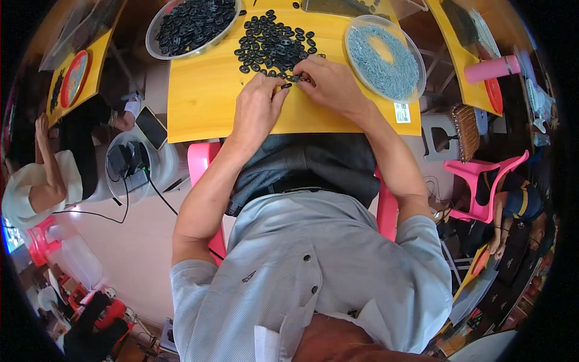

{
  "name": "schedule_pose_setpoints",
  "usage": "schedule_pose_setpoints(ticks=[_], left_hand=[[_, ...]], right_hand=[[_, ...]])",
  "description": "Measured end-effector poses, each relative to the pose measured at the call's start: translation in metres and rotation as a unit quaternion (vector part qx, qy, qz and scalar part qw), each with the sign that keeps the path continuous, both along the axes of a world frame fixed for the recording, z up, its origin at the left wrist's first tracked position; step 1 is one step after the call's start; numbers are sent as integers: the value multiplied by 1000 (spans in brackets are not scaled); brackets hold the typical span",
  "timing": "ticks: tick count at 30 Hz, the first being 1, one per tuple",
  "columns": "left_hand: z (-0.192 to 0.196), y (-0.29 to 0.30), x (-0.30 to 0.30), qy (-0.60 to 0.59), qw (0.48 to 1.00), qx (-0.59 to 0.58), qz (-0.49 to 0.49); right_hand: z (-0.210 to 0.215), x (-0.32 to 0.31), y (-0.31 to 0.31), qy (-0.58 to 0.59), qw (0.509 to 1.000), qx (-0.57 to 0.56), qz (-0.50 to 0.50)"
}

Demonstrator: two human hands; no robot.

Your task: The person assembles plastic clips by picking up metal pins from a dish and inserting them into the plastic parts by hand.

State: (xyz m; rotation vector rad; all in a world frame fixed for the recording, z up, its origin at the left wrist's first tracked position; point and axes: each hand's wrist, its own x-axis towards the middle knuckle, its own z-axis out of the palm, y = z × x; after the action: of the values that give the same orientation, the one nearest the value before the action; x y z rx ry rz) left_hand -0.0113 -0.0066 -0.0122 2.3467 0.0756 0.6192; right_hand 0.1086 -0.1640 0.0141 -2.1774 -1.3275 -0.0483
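Observation:
A loose heap of small black oval plastic pieces [274, 45] lies on the yellow tabletop [205, 99]. At the near edge of the heap my left hand [258, 107] is closed, with one black oval piece [286, 85] between thumb and fingers. My right hand [333, 84] is just beside it, its thumb and fingers pinched together low over the pieces. Something small and dark shows at those fingertips, but the fingers mostly hide it. To the right stands a round clear tub of silvery screws [377, 75], spread in a ring around a bare yellowish middle.
A clear bowl of black pieces [196, 27] stands at the far left of the table. A white label [403, 113] lies near the right corner. Other people sit at yellow tables on both sides. A pink bottle [491, 69] and a pink stool [482, 181] are at right.

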Motion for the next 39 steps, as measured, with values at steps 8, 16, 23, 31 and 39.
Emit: schedule_pose_setpoints(ticks=[8, 16, 23, 31, 39], left_hand=[[11, -1, 1, -1, 983, -182, -1], [9, 8, -2, 107, 876, -467, -53], [13, 5, -3, 86, 858, -501, -74], [10, 7, 0, 84, 781, -609, -113], [7, 7, -1, 75, 793, -598, -86]], right_hand=[[8, -10, 0, -38, 996, 72, 21], [6, -23, 7, -59, 986, 146, 51], [16, -25, 3, 163, 975, 148, -2], [11, -21, 1, 39, 984, 165, 53], [57, 47, -48, 10, 973, 104, -206]])
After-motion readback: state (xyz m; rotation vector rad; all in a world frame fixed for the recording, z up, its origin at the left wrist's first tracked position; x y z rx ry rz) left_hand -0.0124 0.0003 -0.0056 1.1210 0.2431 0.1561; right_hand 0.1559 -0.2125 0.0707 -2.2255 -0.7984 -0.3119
